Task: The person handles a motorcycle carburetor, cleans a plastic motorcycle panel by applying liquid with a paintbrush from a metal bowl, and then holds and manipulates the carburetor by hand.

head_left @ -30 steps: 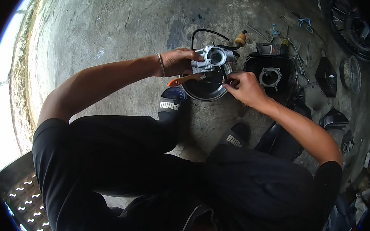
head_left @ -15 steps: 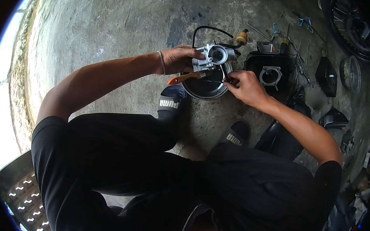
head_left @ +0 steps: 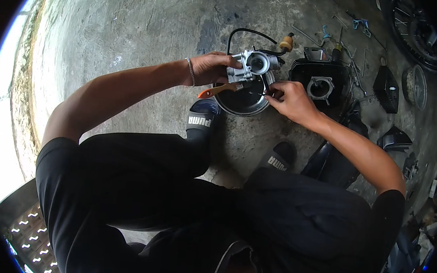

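My left hand (head_left: 212, 69) is closed around a silver carburetor (head_left: 242, 69), its round bore facing up toward me. A black hose (head_left: 246, 31) loops away from the carburetor to a tan fuel filter (head_left: 286, 43). Beneath the carburetor is a round metal bowl (head_left: 245, 113) with dark liquid inside. A brush with an orange-tipped handle (head_left: 216, 91) lies across the bowl's left rim. At the bowl's right side, the fingers of my right hand (head_left: 288, 100) pinch a thin dark piece, too small to identify. A dark tube hangs from the carburetor close to those fingertips.
Right of the bowl, a black tray-like part (head_left: 299, 73) holds a square metal piece (head_left: 321, 88). Several tools, including a screwdriver (head_left: 337, 52), lie beyond it on the concrete floor (head_left: 150, 25). A spoked wheel (head_left: 419, 34) and a round dish (head_left: 415, 88) are farther right.
Very little differs. The carburetor and hose have shifted slightly, and both hands keep their grip in nearly the same place.
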`<action>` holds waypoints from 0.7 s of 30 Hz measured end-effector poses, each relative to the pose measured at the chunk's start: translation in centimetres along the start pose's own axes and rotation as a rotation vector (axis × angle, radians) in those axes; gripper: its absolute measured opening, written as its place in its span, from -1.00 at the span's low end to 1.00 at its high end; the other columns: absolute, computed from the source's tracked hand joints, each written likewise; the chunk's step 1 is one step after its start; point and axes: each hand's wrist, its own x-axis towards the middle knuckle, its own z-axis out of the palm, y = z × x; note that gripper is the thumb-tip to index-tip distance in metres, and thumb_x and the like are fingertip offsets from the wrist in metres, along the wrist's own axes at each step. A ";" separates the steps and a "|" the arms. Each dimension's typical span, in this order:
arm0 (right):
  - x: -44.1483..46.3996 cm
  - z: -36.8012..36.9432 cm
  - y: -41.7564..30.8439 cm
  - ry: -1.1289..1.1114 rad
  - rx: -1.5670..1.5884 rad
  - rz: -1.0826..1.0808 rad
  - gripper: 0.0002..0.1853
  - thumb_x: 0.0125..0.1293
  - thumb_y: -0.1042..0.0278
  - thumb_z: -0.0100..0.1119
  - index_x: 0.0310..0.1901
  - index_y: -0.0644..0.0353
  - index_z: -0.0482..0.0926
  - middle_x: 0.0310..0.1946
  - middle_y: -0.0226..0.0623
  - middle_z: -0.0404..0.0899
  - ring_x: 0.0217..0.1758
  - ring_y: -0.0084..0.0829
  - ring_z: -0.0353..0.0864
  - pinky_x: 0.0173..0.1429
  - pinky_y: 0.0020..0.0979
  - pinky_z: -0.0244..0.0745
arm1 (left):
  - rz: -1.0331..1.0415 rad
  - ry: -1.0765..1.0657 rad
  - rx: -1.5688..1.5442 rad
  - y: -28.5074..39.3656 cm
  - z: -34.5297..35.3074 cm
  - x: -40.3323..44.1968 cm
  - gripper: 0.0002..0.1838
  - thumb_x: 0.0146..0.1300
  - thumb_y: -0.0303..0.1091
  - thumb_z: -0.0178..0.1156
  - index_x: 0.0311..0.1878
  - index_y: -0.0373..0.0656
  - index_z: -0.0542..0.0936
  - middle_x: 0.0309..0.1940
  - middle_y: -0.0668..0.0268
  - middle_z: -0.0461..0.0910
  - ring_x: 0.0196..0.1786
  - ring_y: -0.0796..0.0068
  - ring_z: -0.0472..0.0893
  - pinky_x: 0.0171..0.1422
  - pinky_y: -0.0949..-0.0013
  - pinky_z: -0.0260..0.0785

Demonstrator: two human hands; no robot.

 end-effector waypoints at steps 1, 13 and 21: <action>0.0 0.0 0.0 -0.005 -0.003 0.013 -0.82 0.11 0.54 0.29 -0.27 0.49 0.65 -0.46 -0.16 0.65 -0.55 -0.46 0.50 -0.41 -0.45 0.45 | 0.000 -0.001 0.002 0.0 0.0 0.0 -0.70 0.23 -0.31 0.30 -0.08 -0.30 0.53 -0.18 0.18 0.63 -0.11 0.45 0.64 0.09 0.38 0.60; -0.1 0.0 0.1 -0.071 0.012 0.071 -0.82 0.09 0.54 0.31 -0.28 0.46 0.66 -0.48 -0.23 0.66 -0.55 -0.52 0.50 -0.40 -0.48 0.45 | -0.050 0.005 0.072 0.1 -1.0 0.0 -0.64 0.21 -0.25 0.31 0.00 -0.20 0.51 -0.07 0.23 0.57 -0.01 0.47 0.56 0.13 0.39 0.42; -0.1 0.2 -0.6 -0.061 0.052 0.070 -0.82 0.10 0.54 0.30 -0.26 0.44 0.67 -0.49 -0.23 0.65 -0.56 -0.52 0.50 -0.41 -0.49 0.44 | -0.047 -0.060 0.040 -0.2 -0.8 0.6 -0.63 0.21 -0.25 0.31 0.02 -0.19 0.50 -0.04 0.24 0.55 0.00 0.50 0.53 0.12 0.42 0.36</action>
